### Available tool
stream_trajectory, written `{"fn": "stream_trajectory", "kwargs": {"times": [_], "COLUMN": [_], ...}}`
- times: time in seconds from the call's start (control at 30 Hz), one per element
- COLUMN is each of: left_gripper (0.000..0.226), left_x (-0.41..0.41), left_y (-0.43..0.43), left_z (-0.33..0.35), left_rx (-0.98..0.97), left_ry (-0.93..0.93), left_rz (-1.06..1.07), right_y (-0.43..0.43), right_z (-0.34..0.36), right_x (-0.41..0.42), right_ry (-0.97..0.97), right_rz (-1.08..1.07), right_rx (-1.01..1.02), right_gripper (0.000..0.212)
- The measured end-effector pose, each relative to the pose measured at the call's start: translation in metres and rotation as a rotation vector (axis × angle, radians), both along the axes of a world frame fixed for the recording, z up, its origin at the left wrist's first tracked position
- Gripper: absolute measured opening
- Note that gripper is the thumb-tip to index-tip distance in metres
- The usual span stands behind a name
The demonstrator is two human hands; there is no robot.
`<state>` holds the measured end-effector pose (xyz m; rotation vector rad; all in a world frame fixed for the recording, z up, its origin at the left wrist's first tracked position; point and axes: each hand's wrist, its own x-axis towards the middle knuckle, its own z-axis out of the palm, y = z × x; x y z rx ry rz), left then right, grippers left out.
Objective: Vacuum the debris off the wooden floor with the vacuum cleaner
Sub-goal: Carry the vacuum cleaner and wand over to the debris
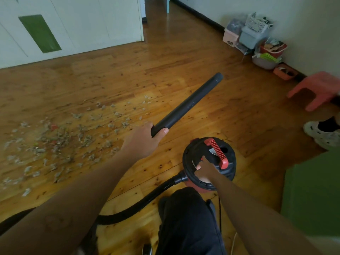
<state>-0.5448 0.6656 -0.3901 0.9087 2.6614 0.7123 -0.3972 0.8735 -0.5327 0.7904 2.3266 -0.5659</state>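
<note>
Though debris [60,142] uncountable, one vacuum cleaner [209,162].

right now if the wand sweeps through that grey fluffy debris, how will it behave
The debris looks like loose tufts of lint, so it is probably very light and may scatter if nudged rather than sucked up. The wand, held in the left hand, looks like a rigid tube, so it should push without bending. A few small red bits may be firmer.
</note>
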Motion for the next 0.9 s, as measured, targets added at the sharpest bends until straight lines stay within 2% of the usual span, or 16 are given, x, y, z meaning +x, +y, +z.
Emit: {"fn": "stream_trajectory", "kwargs": {"times": [0.2,0.4,0.57,0.77,0.9], "left_gripper": [0.049,0.047,0.048,0.043,0.037], "left_x": [0.001,0.004,0.002,0.002,-0.005], "left_y": [0.011,0.010,0.011,0.004,-0.004], "left_z": [-0.011,-0.016,-0.016,-0.003,0.013], "left_rx": [-0.049,-0.017,0.013,0.123,0.230], "left_ry": [-0.006,-0.059,-0.099,-0.181,-0.229], "left_rz": [0.045,0.076,0.111,0.149,0.182], "right_y": [-0.001,-0.005,-0.012,-0.017,-0.033], "right_z": [0.001,0.006,0.011,0.023,0.053], "right_x": [0.003,0.009,0.001,-0.018,-0.040], "right_ry": [-0.043,-0.070,-0.129,-0.111,0.018], "right_rz": [0.093,0.204,0.314,0.177,0.112], "right_rx": [0.066,0.196,0.315,0.104,-0.071], "right_gripper": [0.052,0.045,0.050,0.033,0.037]}}
